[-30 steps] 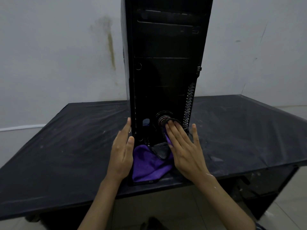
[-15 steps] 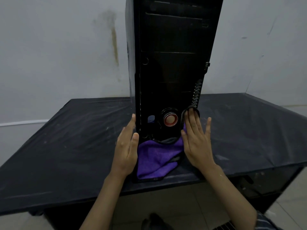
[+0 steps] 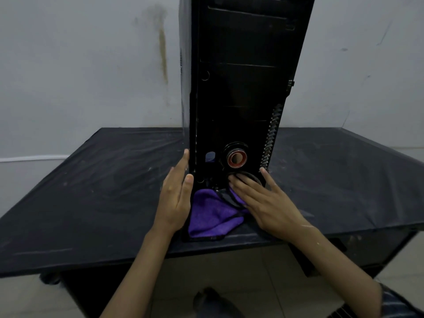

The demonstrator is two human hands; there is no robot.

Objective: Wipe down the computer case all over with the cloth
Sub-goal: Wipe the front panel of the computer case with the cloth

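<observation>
— How far along is the wiping?

— Early, I'd say. The computer case (image 3: pixel 241 88) stands upright on the bench (image 3: pixel 91 191), and the purple cloth (image 3: pixel 211 216) is bunched at the foot of its front panel. The right grip (image 3: pixel 266 203), fingers straight, presses it there. The left grip (image 3: pixel 176 198) lies flat against the case's left edge.

— What's left?

— Upper front, sides, top and back, I'd guess.

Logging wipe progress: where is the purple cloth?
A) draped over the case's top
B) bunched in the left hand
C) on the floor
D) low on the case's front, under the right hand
D: the purple cloth lies low against the computer case front, the right hand pressing its upper edge with flat fingers.
</observation>
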